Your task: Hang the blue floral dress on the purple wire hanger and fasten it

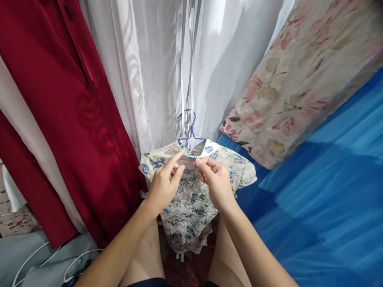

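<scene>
A short-sleeved floral blouse (191, 215) in cream, blue and yellow hangs in front of me on a purple hanger (192, 129). At the right side of its neckline, my right hand (217, 177) is closed, thumb and forefinger pinching the front edge. My left hand (166, 181) is over the left chest of the blouse. Its forefinger stretches up to the neckline, with the thumb held apart and the other fingers curled. Nothing shows between its thumb and forefinger. The blouse's lower hem hangs between my legs.
White curtain-like cloth (158, 59) with thin dangling straps (187, 59) hangs behind the hanger. Dark red cloth (68, 99) hangs at the left, pink-flowered fabric (287, 87) and blue tulle (323, 207) at the right. A white cable (32, 255) lies on grey cloth, lower left.
</scene>
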Motion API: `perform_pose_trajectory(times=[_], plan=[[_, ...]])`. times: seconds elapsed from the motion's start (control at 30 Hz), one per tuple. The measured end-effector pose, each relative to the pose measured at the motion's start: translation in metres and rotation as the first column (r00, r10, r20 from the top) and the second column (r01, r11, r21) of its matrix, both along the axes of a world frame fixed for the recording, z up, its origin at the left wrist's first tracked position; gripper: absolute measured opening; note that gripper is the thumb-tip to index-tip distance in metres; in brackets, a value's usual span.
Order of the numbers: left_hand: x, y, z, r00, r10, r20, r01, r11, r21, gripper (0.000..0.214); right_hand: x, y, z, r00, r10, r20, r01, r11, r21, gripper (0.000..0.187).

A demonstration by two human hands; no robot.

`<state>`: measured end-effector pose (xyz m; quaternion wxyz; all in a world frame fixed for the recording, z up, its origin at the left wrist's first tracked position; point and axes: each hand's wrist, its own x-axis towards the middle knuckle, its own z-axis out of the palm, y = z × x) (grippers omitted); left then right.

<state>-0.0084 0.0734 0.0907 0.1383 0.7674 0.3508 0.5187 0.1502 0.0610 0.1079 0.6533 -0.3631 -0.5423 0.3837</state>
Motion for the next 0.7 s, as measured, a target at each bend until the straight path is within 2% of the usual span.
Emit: perform_pose_trajectory(times=[0.07,0.17,0.27,0.37,0.43,0.47,0.53,0.57,0.6,0.7], plan=[[0.009,0.012,0.020,0.999,-0.039,-0.031,0.042,0.996,0.082,0.024,0.000,0.003,0.000,0.999,-0.018,0.050,0.017,1.000,0.022,0.027],[0.021,0.023,0.032,0.999,-0.005,-0.031,0.011,0.984,0.176,0.023,0.000,0.017,-0.012,0.993,-0.084,0.084,0.080,0.995,0.055,0.031],[0.013,0.035,0.034,0.984,0.087,0.155,-0.118,0.972,0.204,0.019,0.002,0.032,-0.035,0.975,-0.177,0.133,0.171,0.984,0.051,0.034],[-0.022,0.062,0.030,0.896,0.169,0.411,-0.236,0.965,0.116,0.019,0.003,0.036,-0.055,0.968,-0.163,0.189,0.167,0.986,-0.004,0.032],[-0.051,0.086,0.019,0.806,0.212,0.553,-0.251,0.968,-0.005,0.021,0.003,0.030,-0.061,0.966,-0.140,0.217,0.147,0.989,-0.015,0.029],[-0.063,0.098,0.010,0.723,0.248,0.644,-0.237,0.966,-0.105,0.022,0.001,0.027,-0.061,0.962,-0.135,0.236,0.142,0.990,-0.012,0.028],[-0.079,0.116,-0.013,0.501,0.363,0.785,-0.077,0.923,-0.378,0.026,-0.003,0.020,-0.059,0.956,-0.112,0.272,0.118,0.993,-0.004,0.030],[-0.082,0.121,-0.027,0.456,0.409,0.790,-0.006,0.889,-0.457,0.027,-0.005,0.018,-0.058,0.956,-0.096,0.276,0.101,0.995,-0.005,0.030],[-0.082,0.122,-0.042,0.442,0.440,0.781,0.060,0.855,-0.516,0.028,-0.005,0.017,-0.058,0.960,-0.083,0.268,0.089,0.996,-0.010,0.031],[-0.069,0.111,-0.086,0.506,0.450,0.736,0.217,0.759,-0.614,0.026,0.006,0.016,-0.068,0.978,-0.113,0.175,0.125,0.991,-0.057,0.029]])
